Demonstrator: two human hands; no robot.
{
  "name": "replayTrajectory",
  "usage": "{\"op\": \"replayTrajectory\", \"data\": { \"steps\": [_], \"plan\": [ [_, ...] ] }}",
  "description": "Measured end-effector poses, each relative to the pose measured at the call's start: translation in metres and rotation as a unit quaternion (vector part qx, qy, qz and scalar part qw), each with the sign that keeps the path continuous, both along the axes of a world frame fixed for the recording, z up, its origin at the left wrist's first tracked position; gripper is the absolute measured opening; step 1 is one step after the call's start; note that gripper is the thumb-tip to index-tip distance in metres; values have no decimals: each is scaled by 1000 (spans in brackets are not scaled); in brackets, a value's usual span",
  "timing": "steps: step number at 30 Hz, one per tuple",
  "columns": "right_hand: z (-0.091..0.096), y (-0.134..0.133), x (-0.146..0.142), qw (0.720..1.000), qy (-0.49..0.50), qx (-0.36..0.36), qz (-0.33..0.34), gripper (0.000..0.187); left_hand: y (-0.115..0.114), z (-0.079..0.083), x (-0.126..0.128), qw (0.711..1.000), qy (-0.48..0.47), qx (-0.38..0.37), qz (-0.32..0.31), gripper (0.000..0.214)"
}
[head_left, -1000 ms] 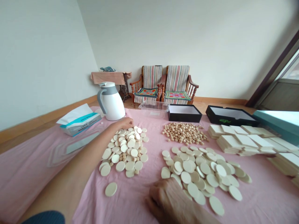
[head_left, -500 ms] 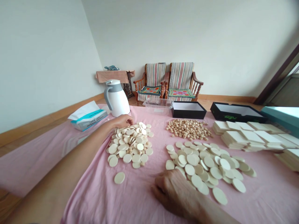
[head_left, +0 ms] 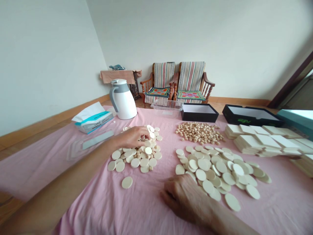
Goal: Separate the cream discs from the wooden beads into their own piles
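My left hand (head_left: 135, 137) reaches over the left pile of round wooden discs (head_left: 135, 162), fingers bent downward and thumb apart from them. Nothing shows in its grasp, and its fingertips are partly hidden among the discs. Small wooden pieces lie mixed into this pile. My right hand (head_left: 182, 192) rests curled in a fist on the pink cloth, against the near left edge of a larger heap of discs (head_left: 221, 167). What the fist holds, if anything, is hidden. One loose disc (head_left: 127, 182) lies in front of the left pile.
Behind the larger heap lies a pile of small wooden pieces (head_left: 199, 132). Stacked square wooden tiles (head_left: 254, 143) are at right. Along the back stand a white jug (head_left: 126, 104), a clear plastic box (head_left: 167, 109) and two black trays (head_left: 199, 117). A tissue pack (head_left: 94, 119) sits at left.
My left hand has moved from the far edge of the left pile toward me and right, over the discs. Some discs at its left edge have shifted. The right hand stays in place.
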State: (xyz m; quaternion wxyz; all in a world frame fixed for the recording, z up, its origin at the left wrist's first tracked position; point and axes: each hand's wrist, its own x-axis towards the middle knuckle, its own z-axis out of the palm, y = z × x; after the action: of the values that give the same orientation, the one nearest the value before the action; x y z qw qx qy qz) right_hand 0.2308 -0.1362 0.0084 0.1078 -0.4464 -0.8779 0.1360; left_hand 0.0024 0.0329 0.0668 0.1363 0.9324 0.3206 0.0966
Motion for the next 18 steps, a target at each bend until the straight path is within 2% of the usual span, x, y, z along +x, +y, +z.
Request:
{"op": "replayTrajectory", "data": {
  "steps": [5, 10, 14, 18],
  "plan": [
    [2, 1, -1, 1000, -9, 10, 8, 33, -9, -12, 11, 999, 0, 31, -10, 11],
    [7, 2, -3, 1000, -25, 14, 4, 34, -7, -3, 27, 998, -49, -41, 19, 10],
    [8, 2, -2, 1000, -22, 11, 7, 33, -9, -4, 64, 988, -94, -120, 26, 14],
    [6, 2, -1, 1000, -23, 4, 7, 33, -14, -14, 108, 969, -125, -210, -30, 19]
  ]
}}
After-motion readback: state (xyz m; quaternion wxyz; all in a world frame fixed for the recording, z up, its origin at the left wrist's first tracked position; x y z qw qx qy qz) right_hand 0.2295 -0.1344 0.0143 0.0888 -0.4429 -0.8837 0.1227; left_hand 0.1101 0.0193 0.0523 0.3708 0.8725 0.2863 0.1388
